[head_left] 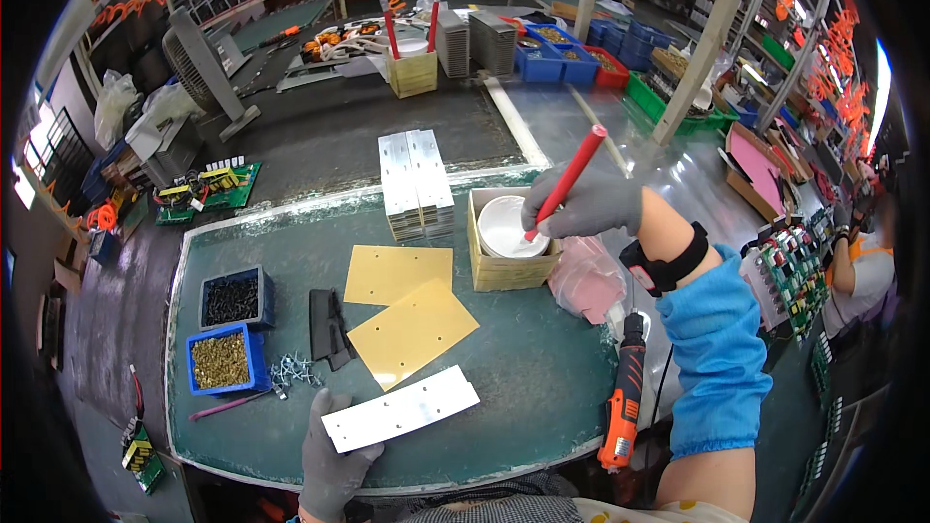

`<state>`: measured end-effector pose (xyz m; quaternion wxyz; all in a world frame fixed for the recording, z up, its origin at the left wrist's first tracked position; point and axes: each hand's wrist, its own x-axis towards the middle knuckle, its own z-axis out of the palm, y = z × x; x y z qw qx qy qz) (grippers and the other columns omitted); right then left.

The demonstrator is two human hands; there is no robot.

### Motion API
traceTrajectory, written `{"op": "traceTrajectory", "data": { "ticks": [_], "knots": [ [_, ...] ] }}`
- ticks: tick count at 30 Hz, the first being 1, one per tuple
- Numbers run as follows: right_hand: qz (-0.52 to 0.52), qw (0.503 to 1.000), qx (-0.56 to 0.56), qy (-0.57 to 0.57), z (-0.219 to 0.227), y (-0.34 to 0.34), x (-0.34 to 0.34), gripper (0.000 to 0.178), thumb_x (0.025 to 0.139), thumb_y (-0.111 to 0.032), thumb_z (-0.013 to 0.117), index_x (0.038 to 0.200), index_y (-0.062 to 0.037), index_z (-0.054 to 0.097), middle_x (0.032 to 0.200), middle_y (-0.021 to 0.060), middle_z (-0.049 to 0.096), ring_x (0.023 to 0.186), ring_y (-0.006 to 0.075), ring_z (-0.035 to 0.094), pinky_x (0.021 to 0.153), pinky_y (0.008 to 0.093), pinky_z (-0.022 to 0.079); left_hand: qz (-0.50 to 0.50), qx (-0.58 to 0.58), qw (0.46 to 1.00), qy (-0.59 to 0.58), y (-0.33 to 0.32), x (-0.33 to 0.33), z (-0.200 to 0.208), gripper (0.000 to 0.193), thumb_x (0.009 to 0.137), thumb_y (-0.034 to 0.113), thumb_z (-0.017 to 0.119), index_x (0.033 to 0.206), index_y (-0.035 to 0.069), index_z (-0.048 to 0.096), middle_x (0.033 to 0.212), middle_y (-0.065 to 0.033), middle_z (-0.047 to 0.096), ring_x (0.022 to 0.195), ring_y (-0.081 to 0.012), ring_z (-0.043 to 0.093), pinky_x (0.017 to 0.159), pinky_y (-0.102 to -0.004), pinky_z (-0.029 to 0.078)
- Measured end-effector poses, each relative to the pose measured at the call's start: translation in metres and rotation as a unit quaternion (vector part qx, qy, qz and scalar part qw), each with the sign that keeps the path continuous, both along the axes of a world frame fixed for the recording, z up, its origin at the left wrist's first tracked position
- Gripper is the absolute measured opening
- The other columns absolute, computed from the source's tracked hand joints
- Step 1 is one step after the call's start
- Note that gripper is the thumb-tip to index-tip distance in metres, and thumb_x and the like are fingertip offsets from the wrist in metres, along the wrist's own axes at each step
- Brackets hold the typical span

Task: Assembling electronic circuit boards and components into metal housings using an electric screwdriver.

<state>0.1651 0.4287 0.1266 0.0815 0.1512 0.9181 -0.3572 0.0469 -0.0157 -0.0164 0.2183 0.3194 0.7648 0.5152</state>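
Near the front edge of the green work mat, my gloved left hand [334,450] grips one end of a flat silver metal plate [402,409] with small holes. My gloved right hand [593,201] is closed around a red-handled brush [572,174], its lower end dipping into a white round tub [506,230]. That tub sits inside a wooden box [509,273]; the brush tip is hard to make out. Two yellow sheets [412,334] with holes overlap just beyond the metal plate. Behind them stands a stack of silver metal plates [415,174].
A blue bin [260,360] of brass-coloured parts and a grey bin [263,291] of black screws stand left, beside loose screws [294,368] and black strips [329,329]. An orange-black power screwdriver [625,397] lies right, near a pink plastic bag [588,281]. A person [862,266] works far right.
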Motion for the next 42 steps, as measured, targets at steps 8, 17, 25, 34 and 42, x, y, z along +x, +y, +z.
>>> {"op": "traceTrajectory", "data": {
  "ticks": [8, 17, 25, 34, 42],
  "knots": [
    [-0.020, 0.989, -0.112, 0.098, 0.000, 0.005, 0.004, 0.025, 0.077, -0.012, 0.067, 0.100, -0.0021, 0.070, 0.099, 0.0103, 0.068, 0.094, 0.0206, 0.062, 0.083, 0.0343, 0.051, -0.008, -0.001, 1.000, 0.015, -0.004, -0.004, -0.013, 0.096, 0.073, 0.025, 0.086, 0.144, -0.003, 0.029, 0.120, -0.0153, 0.058, 0.104, -0.0240, 0.062, 0.091, -0.0330, 0.049],
    [0.093, 0.963, 0.239, 0.083, -0.012, -0.005, -0.004, 0.017, 0.079, -0.019, 0.064, 0.092, -0.0144, 0.073, 0.091, 0.0038, 0.069, 0.098, 0.0250, 0.062, 0.096, 0.0414, 0.043, -0.002, 0.001, 1.000, 0.003, -0.003, -0.004, -0.008, 0.097, 0.072, 0.023, 0.088, 0.144, -0.002, 0.029, 0.120, -0.0146, 0.057, 0.105, -0.0233, 0.061, 0.091, -0.0331, 0.050],
    [0.058, 0.947, 0.240, 0.206, -0.002, -0.017, 0.011, 0.013, 0.079, -0.020, 0.065, 0.088, -0.0120, 0.071, 0.089, 0.0053, 0.070, 0.093, 0.0255, 0.064, 0.090, 0.0401, 0.046, -0.010, 0.000, 0.999, 0.035, 0.001, -0.002, -0.003, 0.092, 0.073, 0.019, 0.086, 0.143, -0.002, 0.031, 0.116, -0.0106, 0.059, 0.102, -0.0220, 0.061, 0.090, -0.0320, 0.049],
    [-0.093, 0.979, 0.087, 0.162, 0.003, -0.028, -0.003, 0.022, 0.084, -0.027, 0.064, 0.096, -0.0092, 0.070, 0.086, 0.0118, 0.070, 0.085, 0.0253, 0.067, 0.081, 0.0358, 0.050, 0.003, 0.026, 0.999, 0.018, 0.000, 0.001, -0.001, 0.089, 0.072, 0.016, 0.085, 0.142, -0.005, 0.034, 0.113, -0.0134, 0.061, 0.101, -0.0232, 0.063, 0.088, -0.0326, 0.051],
    [-0.089, 0.960, 0.221, 0.150, -0.003, -0.030, 0.001, 0.022, 0.084, -0.024, 0.068, 0.099, -0.0092, 0.069, 0.089, 0.0108, 0.069, 0.085, 0.0252, 0.065, 0.080, 0.0367, 0.050, -0.001, -0.007, 0.997, 0.082, -0.002, -0.003, -0.005, 0.089, 0.070, 0.014, 0.084, 0.142, -0.004, 0.034, 0.116, -0.0169, 0.061, 0.103, -0.0296, 0.064, 0.088, -0.0353, 0.051]
  ]
}}
